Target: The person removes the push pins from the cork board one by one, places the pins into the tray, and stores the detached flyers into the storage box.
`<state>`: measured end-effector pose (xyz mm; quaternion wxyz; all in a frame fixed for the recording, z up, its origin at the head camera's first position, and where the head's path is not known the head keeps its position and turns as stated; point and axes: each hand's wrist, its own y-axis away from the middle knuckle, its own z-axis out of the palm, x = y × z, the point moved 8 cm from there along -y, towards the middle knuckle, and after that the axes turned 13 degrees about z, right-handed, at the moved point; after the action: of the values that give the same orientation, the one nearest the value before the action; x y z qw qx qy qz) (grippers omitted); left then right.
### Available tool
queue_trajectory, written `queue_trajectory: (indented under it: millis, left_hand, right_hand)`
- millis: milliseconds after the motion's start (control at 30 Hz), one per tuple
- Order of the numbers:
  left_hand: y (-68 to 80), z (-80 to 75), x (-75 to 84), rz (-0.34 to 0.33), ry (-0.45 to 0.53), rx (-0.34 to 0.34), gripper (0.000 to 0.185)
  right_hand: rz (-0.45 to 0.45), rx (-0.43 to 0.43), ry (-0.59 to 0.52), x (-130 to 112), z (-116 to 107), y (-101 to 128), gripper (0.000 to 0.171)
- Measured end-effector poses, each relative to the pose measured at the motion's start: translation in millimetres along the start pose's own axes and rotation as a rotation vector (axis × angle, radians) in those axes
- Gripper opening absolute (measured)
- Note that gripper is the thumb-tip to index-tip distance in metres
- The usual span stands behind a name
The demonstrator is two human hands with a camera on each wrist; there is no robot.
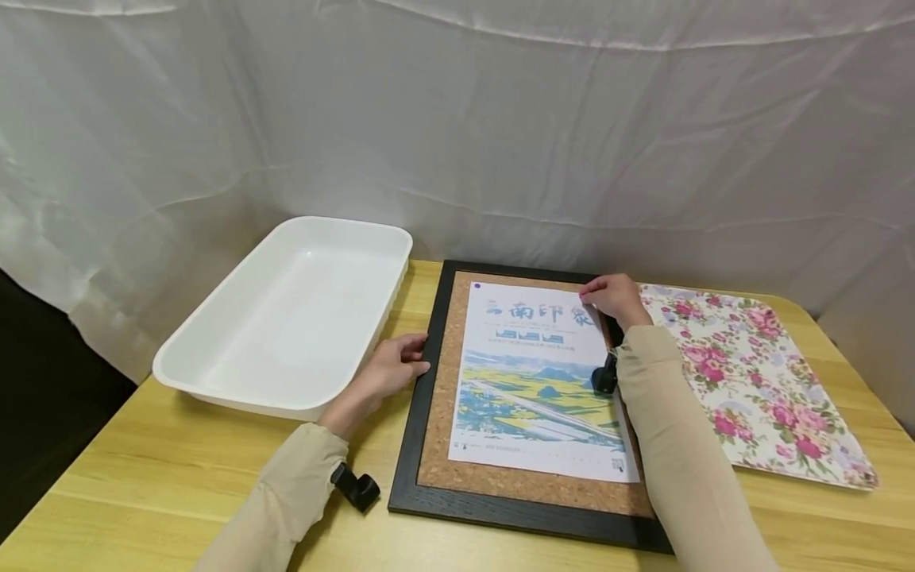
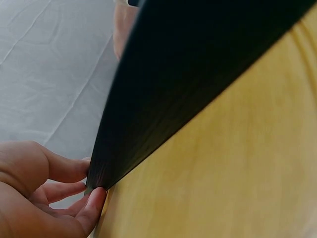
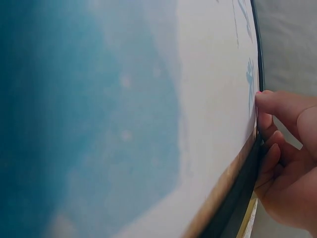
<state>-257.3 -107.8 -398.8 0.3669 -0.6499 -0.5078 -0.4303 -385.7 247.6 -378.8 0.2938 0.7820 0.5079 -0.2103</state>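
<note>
A cork board (image 1: 438,397) with a black frame (image 1: 422,445) lies on the table, bearing a printed landscape poster (image 1: 515,342). A purple pushpin (image 1: 477,285) sits in the poster's top left corner. My right hand (image 1: 616,298) is at the top right corner. In the right wrist view its fingertips hold a small pink pushpin (image 3: 258,92), mostly hidden, against the paper. My left hand (image 1: 391,365) touches the frame's left side with fingertips and thumb. Its thumb (image 2: 94,206) meets the dark edge low down in the left wrist view.
A deep white tray (image 1: 166,369) stands left of the board, close to the left forearm. To the right lies a flower-patterned board (image 1: 750,381), beside the frame. A pale curtain (image 1: 500,119) hangs behind the wooden table (image 1: 143,477).
</note>
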Motion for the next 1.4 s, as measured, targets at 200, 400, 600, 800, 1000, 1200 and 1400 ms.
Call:
queue_trajectory:
  millis: [200, 400, 600, 800, 1000, 1200, 1400]
  left_hand:
    - [0.3, -0.3, 1.3, 0.011, -0.001, 0.004, 0.053]
    - [0.0, 0.3, 0.5, 0.018, -0.003, 0.003, 0.054]
    - [0.6, 0.4, 0.2, 0.013, 0.004, 0.001, 0.054]
    - [1.2, 0.2, 0.4, 0.008, 0.002, 0.002, 0.054]
    - [0.4, 0.1, 0.7, 0.013, -0.005, 0.005, 0.054]
    - [0.3, 0.3, 0.6, 0.014, -0.003, 0.005, 0.053]
    - [1.0, 0.2, 0.8, 0.02, -0.011, 0.006, 0.053]
  right_hand:
    - [0.002, 0.007, -0.021, -2, 0, 3, 0.018]
    - [-0.013, 0.028, -0.023, -3, 0, 7, 0.018]
    - [-0.034, 0.039, -0.015, -2, 1, 7, 0.019]
    - [-0.03, 0.057, 0.016, -3, 0, 5, 0.018]
    - [-0.015, 0.078, 0.048, -7, -2, 8, 0.018]
    - [-0.019, 0.092, 0.063, -8, -3, 11, 0.018]
    - [-0.022, 0.089, 0.06, -7, -2, 10, 0.017]
